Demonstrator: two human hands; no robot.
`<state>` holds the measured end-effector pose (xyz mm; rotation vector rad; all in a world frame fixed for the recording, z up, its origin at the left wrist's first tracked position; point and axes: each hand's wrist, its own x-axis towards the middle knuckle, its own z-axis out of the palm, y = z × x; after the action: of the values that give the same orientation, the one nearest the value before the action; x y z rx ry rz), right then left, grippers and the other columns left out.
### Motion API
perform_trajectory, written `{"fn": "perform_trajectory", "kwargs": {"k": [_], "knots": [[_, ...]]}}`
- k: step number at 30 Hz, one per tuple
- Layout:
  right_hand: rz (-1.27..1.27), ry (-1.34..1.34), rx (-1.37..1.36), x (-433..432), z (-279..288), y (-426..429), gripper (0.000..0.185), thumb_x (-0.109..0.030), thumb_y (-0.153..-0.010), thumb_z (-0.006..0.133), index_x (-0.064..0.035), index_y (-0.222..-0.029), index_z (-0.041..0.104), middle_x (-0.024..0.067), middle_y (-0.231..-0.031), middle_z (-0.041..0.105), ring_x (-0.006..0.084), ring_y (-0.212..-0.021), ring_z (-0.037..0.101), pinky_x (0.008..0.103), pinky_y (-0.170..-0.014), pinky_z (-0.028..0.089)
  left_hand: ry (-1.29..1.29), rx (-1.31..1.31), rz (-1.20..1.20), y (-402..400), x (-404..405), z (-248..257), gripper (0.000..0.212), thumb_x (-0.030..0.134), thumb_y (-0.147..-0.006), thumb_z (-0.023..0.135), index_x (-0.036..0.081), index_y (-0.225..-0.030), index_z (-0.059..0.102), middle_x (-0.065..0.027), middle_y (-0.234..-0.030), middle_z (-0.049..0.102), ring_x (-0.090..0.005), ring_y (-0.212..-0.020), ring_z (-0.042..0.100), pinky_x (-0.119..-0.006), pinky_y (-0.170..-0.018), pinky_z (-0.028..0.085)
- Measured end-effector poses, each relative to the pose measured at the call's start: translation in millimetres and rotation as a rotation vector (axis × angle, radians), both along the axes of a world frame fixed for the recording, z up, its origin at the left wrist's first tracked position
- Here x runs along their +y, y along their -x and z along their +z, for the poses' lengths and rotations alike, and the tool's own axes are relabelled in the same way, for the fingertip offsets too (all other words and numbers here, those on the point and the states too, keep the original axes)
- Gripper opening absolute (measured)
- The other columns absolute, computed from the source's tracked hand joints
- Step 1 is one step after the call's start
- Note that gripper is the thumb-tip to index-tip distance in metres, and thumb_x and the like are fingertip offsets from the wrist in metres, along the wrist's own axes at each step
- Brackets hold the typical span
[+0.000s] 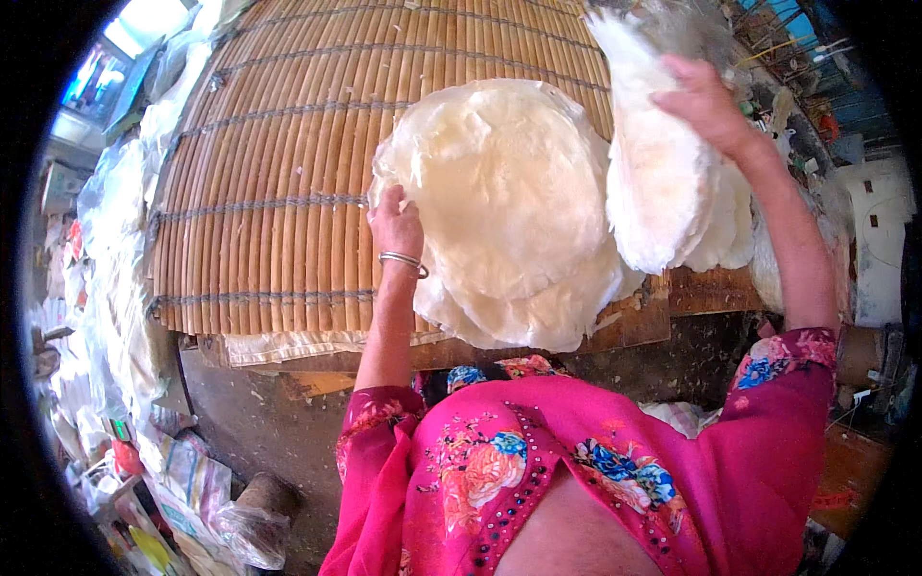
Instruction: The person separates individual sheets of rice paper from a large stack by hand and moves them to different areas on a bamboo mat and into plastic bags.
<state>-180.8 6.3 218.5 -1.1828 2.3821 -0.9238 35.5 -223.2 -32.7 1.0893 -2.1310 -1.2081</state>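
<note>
A pile of thin, pale cream round sheets [511, 180], ragged at the rim and of a material I cannot settle, lies before me. My left hand [397, 225], a metal bangle at its wrist, grips the pile's left edge between thumb and fingers. To the right, a second stack of white sheets [652, 180] looks folded or bunched into a long shape. Over its upper part is my right hand [702, 104], blurred, with thumb and fingers pointing left. Whether it pinches a sheet there cannot be made out.
Beneath the pile is a mat of slats bound with dark cord [288, 158], on a wooden table whose front edge [634, 317] faces me. Clear plastic sheeting [119, 288] hangs along the left. Sacks and bags [194, 482] crowd the floor at lower left.
</note>
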Motion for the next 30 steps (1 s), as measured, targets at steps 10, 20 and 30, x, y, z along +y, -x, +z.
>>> {"fn": "perform_trajectory", "kwargs": {"k": [10,20,30], "knots": [[0.234,-0.219,0.305,-111.5,-195.6,-97.7,0.010,-0.011,-0.071,0.041,-0.0036,-0.070,0.048,0.0196,-0.067,0.055,0.0345,-0.061,0.055,0.0446,-0.055,0.043,-0.901,0.245,-0.055,1.7,-6.6,-1.1,0.011,0.010,-0.074,0.054,0.003,-0.081,0.055,-0.0010,-0.057,0.053,-0.0104,-0.047,0.047,-0.021,-0.046,0.040],[0.220,-0.152,0.296,-108.6,-187.8,-91.7,0.013,-0.011,-0.070,0.047,0.0001,-0.077,0.045,0.0220,-0.064,0.053,0.0378,-0.062,0.054,0.0458,-0.057,0.043,-1.223,0.465,-0.184,5.2,1.7,12.8,0.018,0.003,-0.074,0.046,0.000,-0.091,0.051,-0.0070,-0.076,0.057,-0.0152,-0.061,0.056,-0.025,-0.050,0.047],[0.191,-0.272,0.278,-104.9,-155.3,-106.8,0.035,-0.034,-0.078,0.044,0.0013,-0.079,0.043,0.0221,-0.067,0.054,0.0386,-0.066,0.054,0.0463,-0.063,0.041,-1.323,0.538,-0.098,22.3,23.2,35.8,0.017,-0.007,-0.068,0.048,-0.003,-0.084,0.050,-0.0095,-0.072,0.056,-0.0174,-0.058,0.056,-0.027,-0.047,0.048]]}}
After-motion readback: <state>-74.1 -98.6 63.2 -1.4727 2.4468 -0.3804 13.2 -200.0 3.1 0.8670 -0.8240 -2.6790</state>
